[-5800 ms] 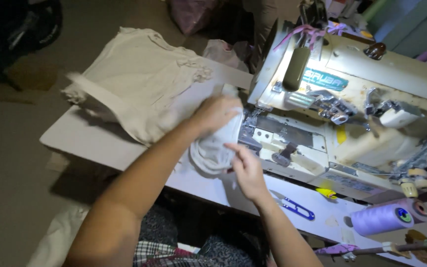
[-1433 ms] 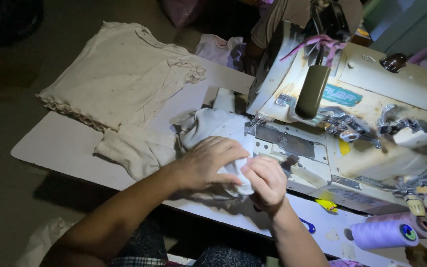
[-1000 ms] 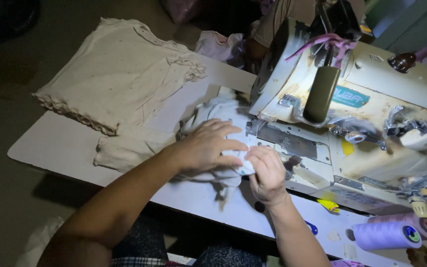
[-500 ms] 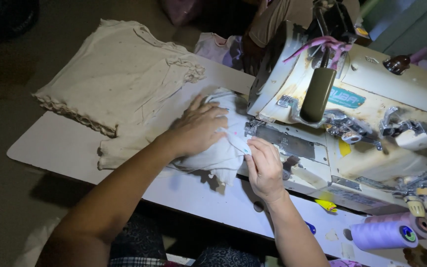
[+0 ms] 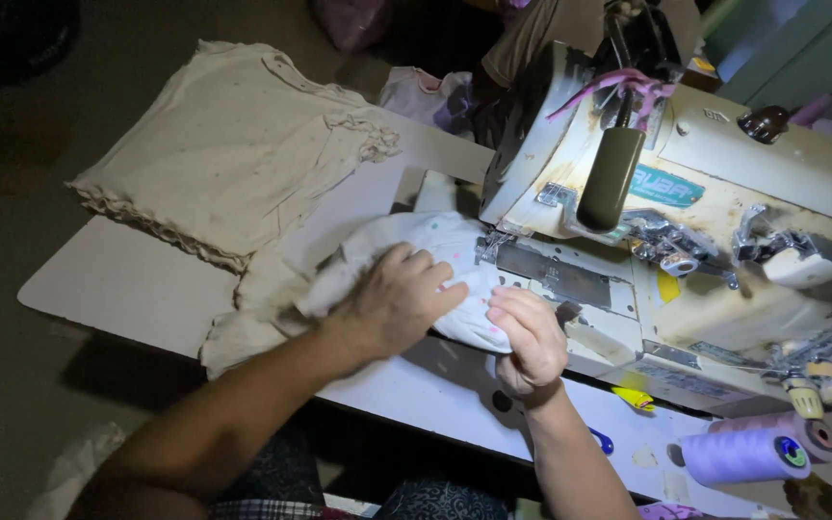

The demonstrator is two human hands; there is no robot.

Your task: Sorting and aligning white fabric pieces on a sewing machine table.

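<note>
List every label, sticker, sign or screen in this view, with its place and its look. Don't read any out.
Nameplate: on the front of the sewing machine, beside the dark lever; teal rectangle with pale lettering.
Yellow sticker: lower on the machine body, right of the metal plate; small, plain.
Spool end label: on the lilac thread spool, bottom right; round and multicoloured.
No screens or signs.

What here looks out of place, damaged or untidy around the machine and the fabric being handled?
The sewing machine looks worn, its cream body stained and yellowed, with pink thread tangled loosely over its top. Otherwise nothing stands out: the left hand lies flat on the white fabric, and the right hand pinches its edge.
</note>
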